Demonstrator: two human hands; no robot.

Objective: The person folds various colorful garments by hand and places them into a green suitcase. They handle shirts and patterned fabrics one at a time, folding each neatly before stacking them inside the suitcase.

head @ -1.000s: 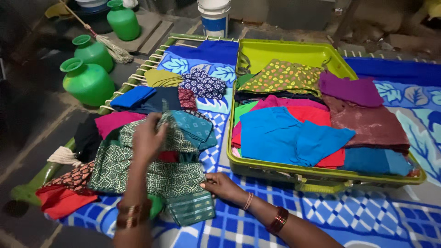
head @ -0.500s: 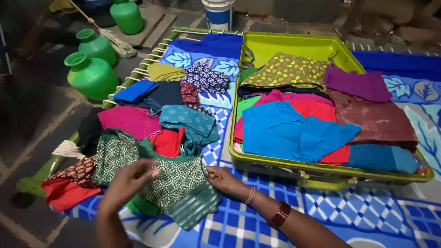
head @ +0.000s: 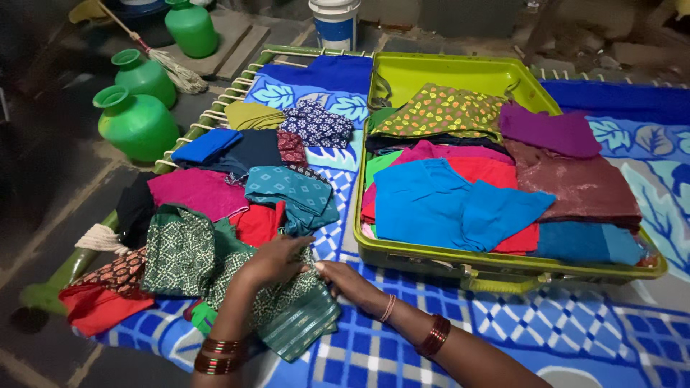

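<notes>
A green patterned garment [head: 215, 266] with a striped green border lies on the blue checked sheet [head: 546, 330] in front of me. My left hand [head: 269, 262] presses on its folded part, fingers curled on the cloth. My right hand [head: 348, 284] pinches the garment's right edge, just beside the left hand. Both wrists wear bangles. To the right stands an open lime-green suitcase [head: 445, 75] filled with folded clothes, a bright blue piece [head: 445, 208] on top.
Loose clothes in teal [head: 291, 190], pink [head: 190, 190], red [head: 100, 305], navy and dark blue pile up left of the suitcase. Three green water pots [head: 136, 126] and a broom [head: 169, 68] stand on the floor at the left. A white and blue bucket [head: 335, 25] stands behind.
My left hand came down from holding the cloth up and moved right until it met my right hand on the garment. The garment now lies folded flatter.
</notes>
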